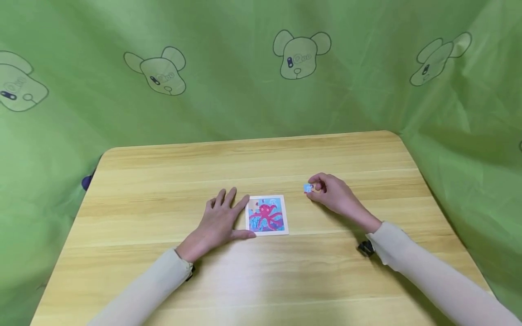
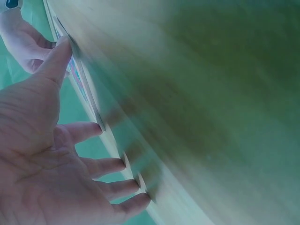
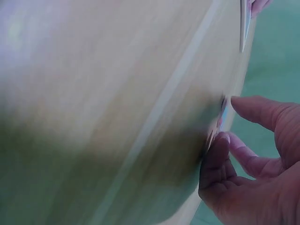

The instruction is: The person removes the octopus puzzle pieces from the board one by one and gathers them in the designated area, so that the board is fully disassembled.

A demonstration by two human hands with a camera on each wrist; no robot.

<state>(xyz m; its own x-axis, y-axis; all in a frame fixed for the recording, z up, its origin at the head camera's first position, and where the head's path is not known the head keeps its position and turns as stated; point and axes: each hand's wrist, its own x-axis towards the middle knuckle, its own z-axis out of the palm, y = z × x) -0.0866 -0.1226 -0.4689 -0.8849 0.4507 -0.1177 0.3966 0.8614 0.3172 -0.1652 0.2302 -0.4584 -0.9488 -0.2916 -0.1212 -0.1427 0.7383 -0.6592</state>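
Observation:
A white-framed picture puzzle lies flat on the table, showing a pink octopus on blue with a tan patch at its upper left. My left hand is spread at its left side; the index fingertip is at the upper left corner and the thumb at the lower edge. In the left wrist view, the other fingertips rest on the tabletop. Right of the puzzle, my right hand pinches a small puzzle piece, light blue and orange, close over the table. The right wrist view shows this piece edge-on at the fingertips.
The wood-grain table has rounded far corners. A green curtain with mouse-head outlines hangs behind it and along both sides. Dark straps are on both wrists. A dark blue object shows past the table's left edge.

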